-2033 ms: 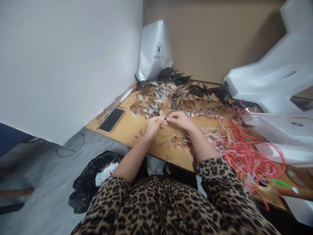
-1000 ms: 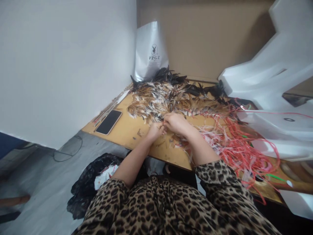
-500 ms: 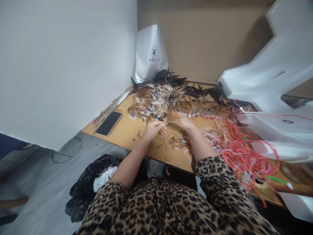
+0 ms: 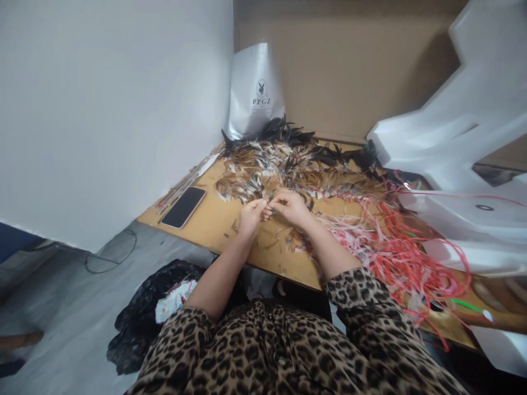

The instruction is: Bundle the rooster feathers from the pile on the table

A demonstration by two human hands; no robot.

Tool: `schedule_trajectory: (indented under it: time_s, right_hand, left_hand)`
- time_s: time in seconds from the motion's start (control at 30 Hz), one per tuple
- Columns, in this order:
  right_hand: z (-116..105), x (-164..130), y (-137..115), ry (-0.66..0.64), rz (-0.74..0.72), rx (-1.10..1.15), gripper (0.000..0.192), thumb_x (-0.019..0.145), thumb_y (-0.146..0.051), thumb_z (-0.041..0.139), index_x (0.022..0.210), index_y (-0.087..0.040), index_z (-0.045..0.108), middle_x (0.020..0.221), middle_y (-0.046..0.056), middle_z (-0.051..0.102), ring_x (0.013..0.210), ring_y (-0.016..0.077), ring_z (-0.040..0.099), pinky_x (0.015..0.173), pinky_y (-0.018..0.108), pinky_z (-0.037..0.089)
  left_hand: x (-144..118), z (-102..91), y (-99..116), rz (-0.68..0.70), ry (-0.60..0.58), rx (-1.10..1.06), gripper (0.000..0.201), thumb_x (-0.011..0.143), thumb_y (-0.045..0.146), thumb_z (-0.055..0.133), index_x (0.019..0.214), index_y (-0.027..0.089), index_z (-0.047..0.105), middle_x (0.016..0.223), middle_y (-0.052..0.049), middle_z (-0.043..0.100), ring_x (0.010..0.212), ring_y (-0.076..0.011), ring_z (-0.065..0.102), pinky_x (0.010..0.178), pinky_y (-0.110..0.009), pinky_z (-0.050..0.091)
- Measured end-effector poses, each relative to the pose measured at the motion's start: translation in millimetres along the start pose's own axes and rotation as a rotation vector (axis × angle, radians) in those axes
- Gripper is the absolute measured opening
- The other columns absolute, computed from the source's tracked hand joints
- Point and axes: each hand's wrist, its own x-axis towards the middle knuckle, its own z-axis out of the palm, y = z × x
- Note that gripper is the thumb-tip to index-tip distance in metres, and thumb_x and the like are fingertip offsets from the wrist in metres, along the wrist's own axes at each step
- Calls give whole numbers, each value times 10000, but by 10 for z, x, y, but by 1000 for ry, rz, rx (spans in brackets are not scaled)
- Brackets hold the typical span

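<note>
Where the two hands meet in the head view, above the near middle of the wooden table [image 4: 214, 233], the left hand [image 4: 251, 215] and the right hand [image 4: 291, 207] pinch with thumb and fingertips at one small dark piece [image 4: 270, 198] (probably a feather, though too small to tell for certain). The remaining fingers of both hands are curled inward. Just beyond the hands lie brown-and-white feathers [image 4: 257, 164], heaped and overlapping, with black feathers [image 4: 284, 130] along the far edge, near the foot of the silver bag [image 4: 257, 82]. To the right, pink-red strands [image 4: 395, 252] spread in a loose tangle; to the left, a phone [image 4: 184, 207] rests flat, well apart from the feathers.

Handling, as judged from appearance: a single feather should weigh almost nothing, with a thin, springy shaft and soft, pliant vanes that ruffle or split if rubbed against their lie. Its bare quill end is the likely best place of hold, gripped lightly between thumb and forefinger; a firm squeeze on the shaft could crease it, and a careless pull could drag neighbouring feathers from the heap.
</note>
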Motion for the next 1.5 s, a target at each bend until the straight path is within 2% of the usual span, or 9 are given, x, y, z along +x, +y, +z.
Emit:
schedule_trajectory:
  time_s: [0.27,0.37,0.47,0.6,0.73,0.83,1.0,1.23,1.5]
  right_hand:
    - [-36,-15,-228,-137,-77,-447,184,813,-215,487,696,-161,619,758,63,589,745,156,501,693,275,357]
    - [-66,-6,-380,-235,-91,-691,227,830,-252,465,703,-152,625,779,97,599,770,184,491,698,303,330]
    - [-111,10,-477,-320,-64,-779,224,810,-258,488,685,-145,635,782,112,602,779,195,493,682,310,319]
    - [-249,7,-372,-381,-4,-543,146,749,-211,537,667,-149,640,745,76,610,747,166,517,681,280,348]
    - [-399,-24,-123,-375,270,7,161,701,-301,597,668,-148,636,642,21,604,599,123,514,591,246,379]
    - [-385,-33,-17,-265,419,342,221,626,-364,664,652,-147,628,614,13,614,571,121,523,588,253,406]
    - [-152,-5,-15,-40,444,549,244,550,-325,735,694,-154,636,667,-4,634,638,118,549,681,263,428]
    - [113,-31,64,170,476,589,233,580,-354,723,601,-166,587,644,-5,625,590,106,538,634,260,424]
    - [230,-56,88,226,370,296,171,651,-334,642,626,-168,614,665,16,630,613,122,543,627,257,426]
  left_hand:
    - [-3,-5,-12,-16,35,151,288,647,370,661,766,111,621,566,-11,614,441,-65,536,430,-170,404]
    - [-14,-8,-31,-6,-46,298,194,692,309,614,710,116,618,496,1,590,404,-70,520,419,-177,412]
    - [-57,-7,-47,9,-175,462,167,711,241,582,595,119,582,461,0,572,392,-73,520,417,-178,417]
    - [-156,19,10,-28,-426,547,179,713,230,590,581,109,587,476,-22,583,412,-82,540,438,-186,429]
    - [-225,63,123,-83,-522,451,262,702,355,629,641,101,623,478,-27,578,405,-82,523,434,-191,419]
    - [-214,75,157,-97,-442,304,286,675,386,657,637,106,617,512,-20,587,412,-68,516,431,-180,402]
    - [-145,43,110,-139,-236,1,291,623,365,705,754,118,621,583,13,589,428,-17,464,422,-139,344]
    - [-95,32,53,-144,-141,-82,291,612,358,715,724,115,600,606,8,592,455,-18,479,435,-141,347]
    - [-63,18,-8,-123,-68,-34,298,635,382,693,739,117,602,592,-3,609,458,-39,511,448,-162,359]
